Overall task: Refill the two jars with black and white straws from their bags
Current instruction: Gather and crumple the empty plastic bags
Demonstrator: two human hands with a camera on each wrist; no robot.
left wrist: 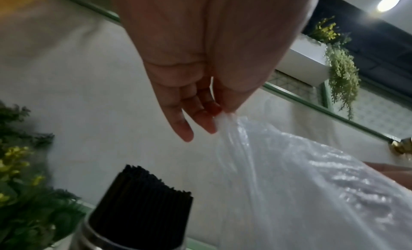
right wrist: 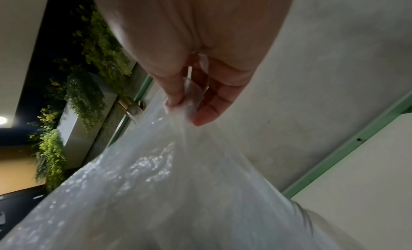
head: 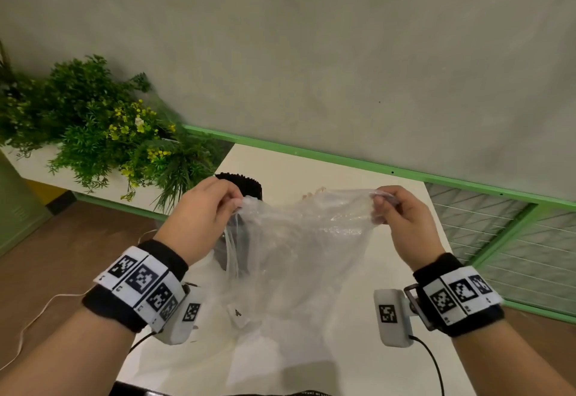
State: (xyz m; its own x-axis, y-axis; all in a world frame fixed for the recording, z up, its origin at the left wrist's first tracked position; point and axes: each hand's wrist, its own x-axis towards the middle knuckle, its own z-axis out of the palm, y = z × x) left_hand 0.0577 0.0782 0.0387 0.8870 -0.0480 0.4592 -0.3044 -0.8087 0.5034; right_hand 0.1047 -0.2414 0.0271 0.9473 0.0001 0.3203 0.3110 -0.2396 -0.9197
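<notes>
A clear plastic bag [head: 299,239] hangs stretched between both hands above the white table [head: 358,177]. My left hand [head: 215,205] pinches its left top corner between thumb and fingertips [left wrist: 209,123]. My right hand [head: 392,208] pinches the right top corner [right wrist: 185,102]. Behind the bag's left side stands a jar packed with black straws [head: 246,185], seen close in the left wrist view as a black straws bundle [left wrist: 151,197] in a metal-rimmed jar [left wrist: 93,236]. A few pale straws [head: 232,249] show through the bag near the left hand. The second jar is hidden behind the plastic.
A leafy plant with yellow flowers [head: 103,133] sits on a ledge at the left. A green rail [head: 343,158] runs along the grey wall behind the table. A wire-mesh panel [head: 498,239] borders the right. More clear plastic [head: 218,349] lies on the table near me.
</notes>
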